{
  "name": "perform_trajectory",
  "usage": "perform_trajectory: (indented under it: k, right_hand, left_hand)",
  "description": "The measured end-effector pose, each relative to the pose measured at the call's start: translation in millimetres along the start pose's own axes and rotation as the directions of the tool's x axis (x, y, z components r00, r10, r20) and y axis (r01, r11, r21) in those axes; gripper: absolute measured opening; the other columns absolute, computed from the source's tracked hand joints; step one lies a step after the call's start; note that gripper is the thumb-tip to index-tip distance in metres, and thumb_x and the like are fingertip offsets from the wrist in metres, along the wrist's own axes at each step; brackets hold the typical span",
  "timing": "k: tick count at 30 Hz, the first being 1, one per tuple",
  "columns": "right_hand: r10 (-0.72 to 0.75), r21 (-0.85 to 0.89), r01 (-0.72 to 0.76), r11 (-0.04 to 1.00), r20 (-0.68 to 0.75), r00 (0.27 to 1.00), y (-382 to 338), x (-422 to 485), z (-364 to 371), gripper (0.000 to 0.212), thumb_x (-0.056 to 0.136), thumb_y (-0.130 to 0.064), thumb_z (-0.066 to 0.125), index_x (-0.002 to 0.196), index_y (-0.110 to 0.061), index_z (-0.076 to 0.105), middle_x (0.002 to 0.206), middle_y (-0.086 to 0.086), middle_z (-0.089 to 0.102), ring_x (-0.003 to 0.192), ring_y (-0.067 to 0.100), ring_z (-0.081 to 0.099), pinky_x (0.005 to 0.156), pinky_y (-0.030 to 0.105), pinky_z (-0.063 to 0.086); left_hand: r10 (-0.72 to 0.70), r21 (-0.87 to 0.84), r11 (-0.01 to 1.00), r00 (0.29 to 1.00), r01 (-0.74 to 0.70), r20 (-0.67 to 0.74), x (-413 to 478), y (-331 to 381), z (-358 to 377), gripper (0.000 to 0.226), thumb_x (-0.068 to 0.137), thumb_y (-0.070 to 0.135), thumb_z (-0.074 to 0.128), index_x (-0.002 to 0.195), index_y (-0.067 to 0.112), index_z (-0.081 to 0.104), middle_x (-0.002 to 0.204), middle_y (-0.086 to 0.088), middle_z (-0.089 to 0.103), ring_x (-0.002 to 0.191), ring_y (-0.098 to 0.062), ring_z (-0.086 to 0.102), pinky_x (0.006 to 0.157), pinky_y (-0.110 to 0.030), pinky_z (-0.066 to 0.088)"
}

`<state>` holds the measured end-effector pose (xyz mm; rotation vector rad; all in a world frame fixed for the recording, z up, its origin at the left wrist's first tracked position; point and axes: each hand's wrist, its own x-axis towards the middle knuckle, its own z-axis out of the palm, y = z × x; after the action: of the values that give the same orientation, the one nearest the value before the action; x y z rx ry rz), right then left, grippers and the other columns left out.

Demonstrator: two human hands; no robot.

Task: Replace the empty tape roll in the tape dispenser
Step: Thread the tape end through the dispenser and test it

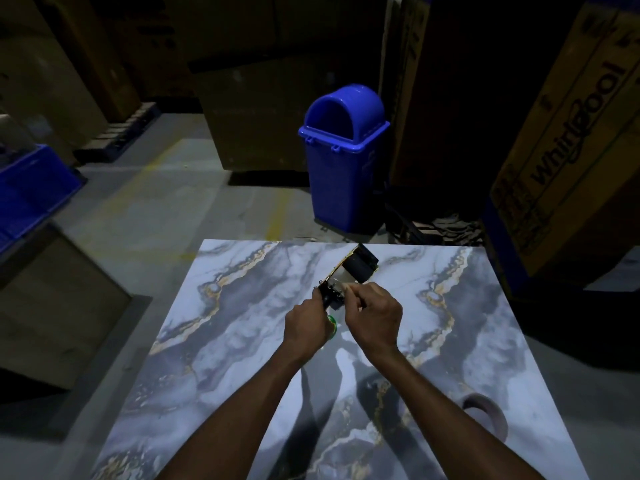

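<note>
The left hand's (308, 323) fingers curl round the handle of the tape dispenser (346, 275), with a green part (332, 322) showing just below the palm. The right hand's (374, 317) fingertips are bent and pinch at the dispenser's middle; the knuckles hide what exactly they pinch. The dispenser is held over the far half of the table, its black front end pointing away towards the far edge. A brown tape roll (485, 417) lies flat near the table's right edge, well apart from both hands. The table (242, 341) has a grey-blue marble pattern with gold veins. Beyond it, on the concrete floor, stand a blue swing-lid bin (343, 161), a Whirlpool carton (571, 150) on the right and a blue crate (27, 192) on the left, in a dim storeroom.
</note>
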<state>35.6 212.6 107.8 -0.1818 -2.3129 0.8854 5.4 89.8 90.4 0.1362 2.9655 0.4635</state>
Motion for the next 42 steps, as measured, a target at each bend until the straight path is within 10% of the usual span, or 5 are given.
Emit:
perform_trajectory:
  k: [11, 28, 42]
  right_hand:
    - [-0.198, 0.03, 0.199, 0.979, -0.057, 0.979, -16.6, 5.2, -21.2, 0.009, 0.089, -0.017, 0.076, 0.08, -0.014, 0.076, 0.063, -0.001, 0.06, 0.057, 0.016, 0.055, 0.052, 0.027, 0.042]
    - [0.168, 0.078, -0.202, 0.976, 0.322, 0.932, 4.4, 135.8, -38.8, 0.02, 0.093, -0.034, 0.068, 0.088, -0.016, 0.074, 0.09, 0.001, 0.067, 0.073, 0.006, 0.058, 0.062, 0.017, 0.04]
    - [-0.301, 0.119, 0.283, 0.952, 0.183, 0.936, -59.9, 73.6, -28.8, 0.017, 0.083, -0.023, 0.076, 0.071, -0.012, 0.073, 0.071, 0.003, 0.069, 0.066, 0.018, 0.061, 0.063, 0.031, 0.051]
  left_hand:
    - [-0.056, -0.086, 0.995, 0.998, 0.059, 0.032, 7.1, 1.4, -2.8, 0.049, 0.098, 0.027, 0.054, 0.143, 0.016, 0.04, 0.125, -0.014, 0.068, 0.111, -0.036, 0.065, 0.084, -0.04, 0.051]
    - [-0.037, -0.107, 0.994, 0.999, 0.04, 0.032, 5.4, -6.7, -3.8, 0.043, 0.096, 0.026, 0.054, 0.137, 0.013, 0.047, 0.121, -0.015, 0.068, 0.11, -0.038, 0.065, 0.083, -0.039, 0.051]
    - [-0.045, -0.157, 0.986, 0.999, 0.047, 0.019, 12.9, -12.4, -5.2, 0.043, 0.092, 0.024, 0.056, 0.133, 0.014, 0.048, 0.117, -0.011, 0.07, 0.103, -0.034, 0.067, 0.073, -0.036, 0.05]
